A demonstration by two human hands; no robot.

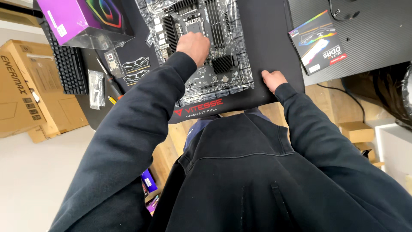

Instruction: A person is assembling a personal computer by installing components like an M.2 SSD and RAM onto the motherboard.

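The left hand (194,45) is hovering curled, fingers hidden so can't tell their grip, over the motherboard (201,47) sitting on its crinkly bag mid-mat (257,56), while the right hand (273,80), fingers pressed flat, is bracing the mat's near edge, so a slip could be bending socket pins.

purple box (81,17), black keyboard (68,64), cardboard box (25,90), small memory package (319,43)

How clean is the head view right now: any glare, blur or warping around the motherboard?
Head view: even, soft daylight, with glare on the crinkled antistatic bag under the motherboard; the left hand on the board is slightly soft, the right hand at the edge of the black desk mat is sharper; wide-angle distortion stretches the dark sleeves towards the bottom.
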